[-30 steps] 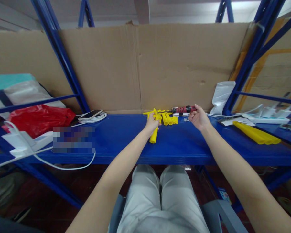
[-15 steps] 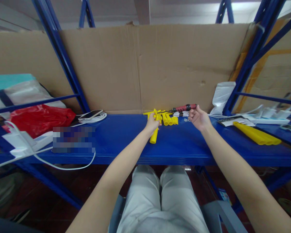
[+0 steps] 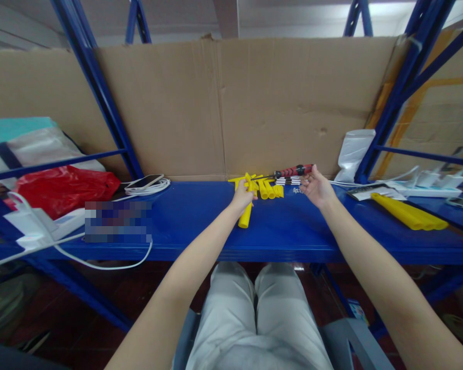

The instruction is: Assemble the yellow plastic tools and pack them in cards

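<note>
The left hand [image 3: 243, 199] grips a yellow handle [image 3: 245, 217]; at right, the right hand [image 3: 319, 190] pinches a red-and-black screwdriver [image 3: 291, 171].

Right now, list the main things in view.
Screwdriver: 1, red-black, at right hand
Held piece: 1, yellow, in left hand
Short parts: several, yellow, beyond left hand
Long pieces: several, yellow, right end
Small bits: several, silvery, near right hand
Bag: 1, red, left end
Pouch: 1, whitish, right rear
Cables: several, white, both sides
Power strip: at least 1, white, far right
Cardboard: at least 1, brown, behind
Bench: 1, blue, across middle
Trousers: 1, pale, below
Hands: 2, bare, over bench
</note>
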Demonstrator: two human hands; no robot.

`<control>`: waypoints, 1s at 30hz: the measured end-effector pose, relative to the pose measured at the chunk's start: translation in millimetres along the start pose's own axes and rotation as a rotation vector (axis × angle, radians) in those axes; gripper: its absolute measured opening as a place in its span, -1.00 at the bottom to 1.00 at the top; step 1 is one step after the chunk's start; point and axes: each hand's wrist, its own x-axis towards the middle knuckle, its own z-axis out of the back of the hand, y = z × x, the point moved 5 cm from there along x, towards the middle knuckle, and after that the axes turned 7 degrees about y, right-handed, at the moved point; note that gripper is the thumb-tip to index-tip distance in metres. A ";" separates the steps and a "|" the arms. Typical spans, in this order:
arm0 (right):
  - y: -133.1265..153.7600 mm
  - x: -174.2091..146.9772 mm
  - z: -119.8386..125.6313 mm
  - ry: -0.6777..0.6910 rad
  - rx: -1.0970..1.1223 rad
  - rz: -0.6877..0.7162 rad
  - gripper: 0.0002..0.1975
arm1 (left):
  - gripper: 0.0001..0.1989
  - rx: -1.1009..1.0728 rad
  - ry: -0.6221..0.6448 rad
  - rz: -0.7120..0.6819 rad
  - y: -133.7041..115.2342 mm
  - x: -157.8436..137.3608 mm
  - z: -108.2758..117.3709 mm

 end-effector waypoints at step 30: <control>-2.4 0.9 -1.5 0.057 -0.100 -0.010 -0.46 | -0.45 0.006 -0.011 0.009 -0.3 -0.8 1.2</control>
